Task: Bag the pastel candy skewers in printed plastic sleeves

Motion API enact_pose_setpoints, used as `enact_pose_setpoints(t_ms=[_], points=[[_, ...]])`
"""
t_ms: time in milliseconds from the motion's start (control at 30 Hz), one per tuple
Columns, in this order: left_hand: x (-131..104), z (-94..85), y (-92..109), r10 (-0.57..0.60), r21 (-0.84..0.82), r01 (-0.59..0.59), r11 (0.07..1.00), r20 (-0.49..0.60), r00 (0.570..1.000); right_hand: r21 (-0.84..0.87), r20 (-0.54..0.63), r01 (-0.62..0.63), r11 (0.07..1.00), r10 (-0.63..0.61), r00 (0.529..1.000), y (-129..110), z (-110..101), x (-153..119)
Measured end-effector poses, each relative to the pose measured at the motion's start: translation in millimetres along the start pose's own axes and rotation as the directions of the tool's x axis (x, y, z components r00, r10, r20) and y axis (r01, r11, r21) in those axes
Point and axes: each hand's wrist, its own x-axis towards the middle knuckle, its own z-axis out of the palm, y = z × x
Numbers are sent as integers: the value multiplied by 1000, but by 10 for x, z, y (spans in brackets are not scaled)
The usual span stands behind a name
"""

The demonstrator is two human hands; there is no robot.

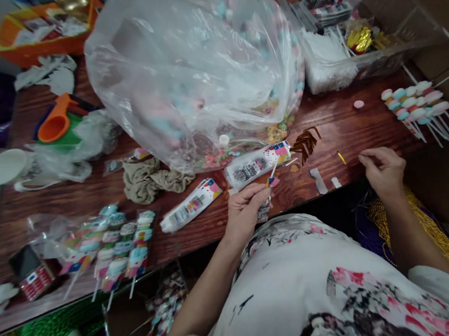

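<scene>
My left hand (247,208) is closed at the table's front edge, pinching the gathered end of a wrapped marshmallow stick. Its white stick (274,170) points up and away; the wrapped part (263,214) hangs below my fingers, half hidden. Off to the right, my right hand (385,170) hovers over the edge with thumb and fingertips together; whether anything is between them is too small to see. Near it lies a single yellow twist tie (341,157). A fan of brown twist ties (304,146) sits beyond, beside a stack of flat printed bags (258,164).
A large clear bag of marshmallows (198,74) fills the middle. Unwrapped marshmallow sticks (418,105) lie at right, below a clear plastic bin (377,58). Wrapped sticks (116,246) lie at left near a phone (25,262). More printed bags (191,204) and a tan cloth (145,180) are nearby.
</scene>
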Motion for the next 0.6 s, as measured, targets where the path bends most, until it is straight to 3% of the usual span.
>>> enact_pose_setpoints(t_ms=[100, 200, 400, 500, 600], points=[[7, 49, -33, 62, 34, -63, 997, 52, 997, -210, 64, 35, 977, -22, 998, -162, 102, -68], [-1, 128, -20, 109, 57, -116, 992, 111, 988, -295, 86, -1, 956, 28, 996, -309, 178, 4], [4, 151, 68, 145, 91, -156, 984, 120, 982, -350, 85, 138, 926, -115, 990, -468, -35, 281], [41, 139, 57, 157, 89, -167, 982, 117, 981, -438, 299, 285, 853, -161, 941, -572, -58, 420], [64, 160, 27, 159, 99, -173, 980, 137, 978, -491, 518, 337, 803, -41, 854, -563, 59, 577]])
